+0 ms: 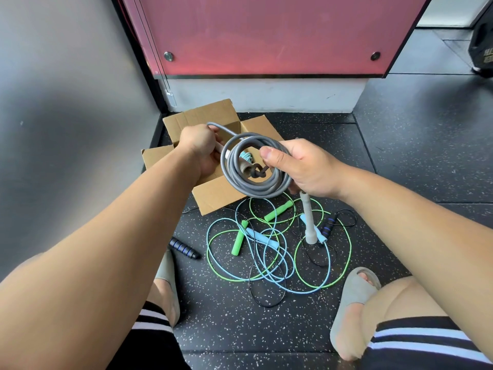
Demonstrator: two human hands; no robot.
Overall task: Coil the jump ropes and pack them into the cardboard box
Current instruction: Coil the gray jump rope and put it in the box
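The grey rope (256,166) is hanging as a near-complete coil in the air directly above the open cardboard box (213,193), with the coil's flat face turned toward the camera. The right hand (306,169) is pinching the coil's right side, thumb on the front and fingers closed behind. One grey handle (309,217) is hanging straight down below this hand, its long axis vertical. The left hand (202,150) is gripping the free end of the rope at the coil's upper left, fingers closed around what appears to be the second handle. A short loose loop is arching between that hand and the coil.

The box opening is lying just below and behind the coil, so the likely lowering path is short. The green, blue and black ropes (266,249) are lying tangled on the floor (400,156), nearer the person than the box.
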